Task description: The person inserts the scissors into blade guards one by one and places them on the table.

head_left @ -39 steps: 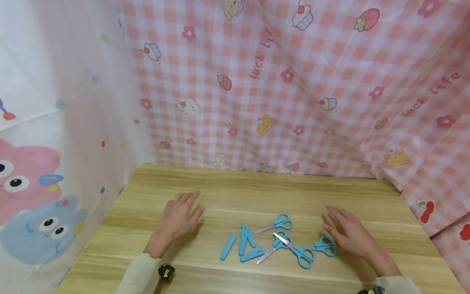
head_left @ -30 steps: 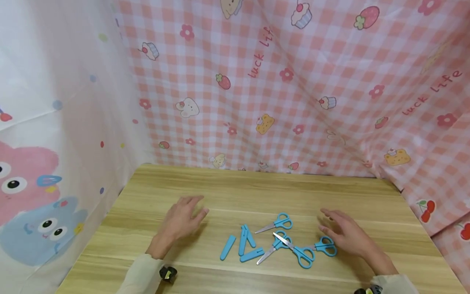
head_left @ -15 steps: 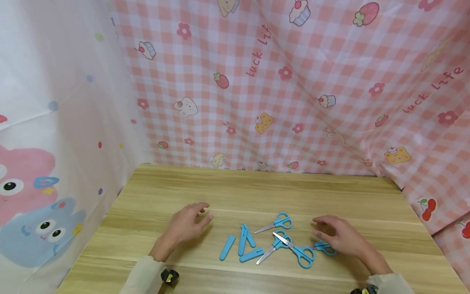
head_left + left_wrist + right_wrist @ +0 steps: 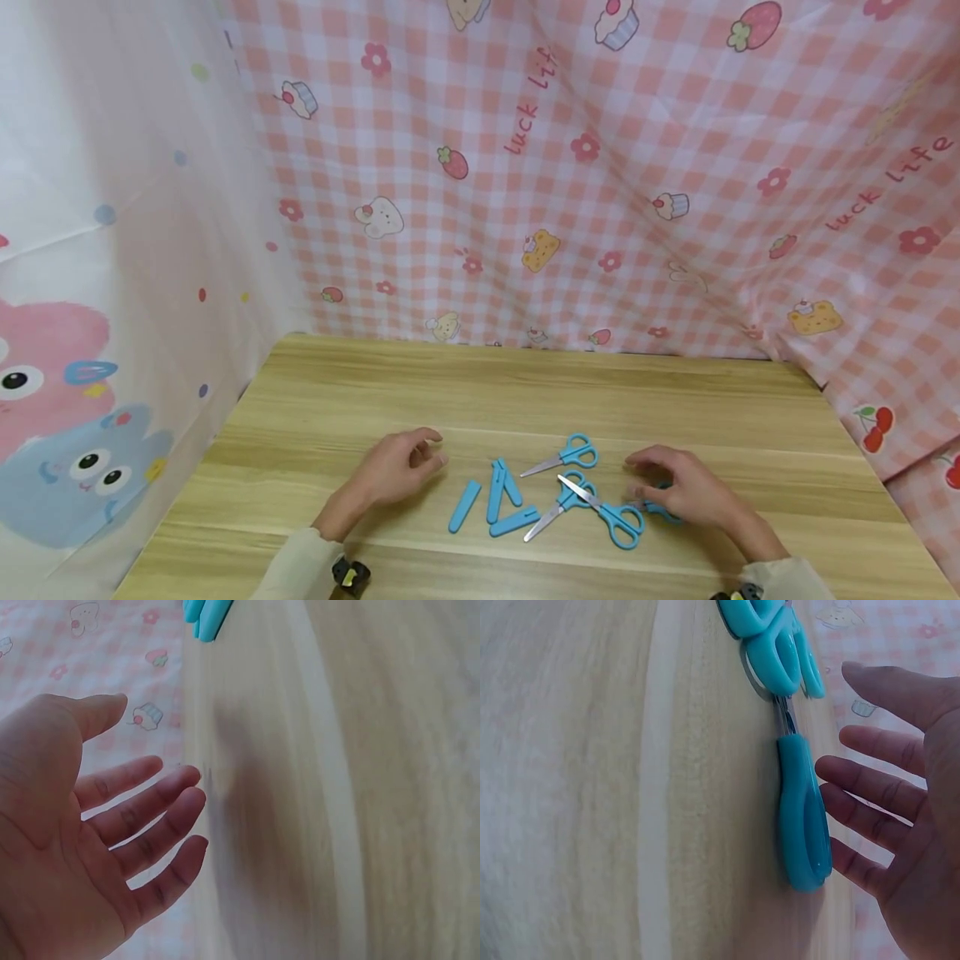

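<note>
Several pairs of small scissors with blue handles lie on the wooden table. One pair (image 4: pixel 567 457) lies alone at the back, and another (image 4: pixel 604 507) crosses over a third (image 4: pixel 543 525). My right hand (image 4: pixel 686 483) hovers above the rightmost scissors (image 4: pixel 792 761), partly hiding them in the head view; its loosely bent fingers hold nothing. Several blue blade covers lie left of the scissors, among them a separate one (image 4: pixel 465 507) and a slanted one (image 4: pixel 513 522). Left of these covers, my left hand (image 4: pixel 397 467) hangs over the table with relaxed fingers and nothing in them.
The light wooden table (image 4: pixel 420 375) ends at a pink checked cloth (image 4: pixel 480 192) hanging behind and to the right. A white cloth (image 4: pixel 150 275) with cartoon figures hangs at the left. Each wrist carries a small dark device.
Both hands have moved inward and toward the near side, their fingers bending a little more. The right hand now covers much of the rightmost scissors. Scissors and covers have stayed put.
</note>
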The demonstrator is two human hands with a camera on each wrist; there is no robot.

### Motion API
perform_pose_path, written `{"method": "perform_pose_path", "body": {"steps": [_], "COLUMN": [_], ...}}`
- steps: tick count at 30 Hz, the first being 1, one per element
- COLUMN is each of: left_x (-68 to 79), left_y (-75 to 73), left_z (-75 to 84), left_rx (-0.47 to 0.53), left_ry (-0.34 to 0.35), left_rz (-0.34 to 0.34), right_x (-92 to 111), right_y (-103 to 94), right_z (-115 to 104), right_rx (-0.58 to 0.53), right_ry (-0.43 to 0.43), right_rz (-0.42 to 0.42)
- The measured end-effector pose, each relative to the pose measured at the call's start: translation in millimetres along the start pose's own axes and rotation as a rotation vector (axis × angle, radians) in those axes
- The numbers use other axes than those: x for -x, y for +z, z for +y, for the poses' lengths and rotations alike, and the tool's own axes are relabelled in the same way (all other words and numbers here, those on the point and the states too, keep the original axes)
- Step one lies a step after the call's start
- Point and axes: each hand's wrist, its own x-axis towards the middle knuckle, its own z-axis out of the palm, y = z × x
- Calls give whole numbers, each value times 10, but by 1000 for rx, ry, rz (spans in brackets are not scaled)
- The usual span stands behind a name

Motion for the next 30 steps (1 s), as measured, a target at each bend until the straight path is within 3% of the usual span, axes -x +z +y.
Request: {"method": "perform_pose_path", "body": {"steps": [15,24,30], "left_x": [30,36,24], "left_y": [130,149,173], "left_z": [38,91,117], "left_rx": [190,266,347], "left_ry": [73,27,7], "left_rz": [-136,-169,-216], "right_x": [5,2,-3], "right_y": [111,168,175], "right_z": [-55,-78,-86], "right_rx": [-139,-123,-142], "right_ry": [14,5,-58], "right_rz": [-109,-114,-112]}}
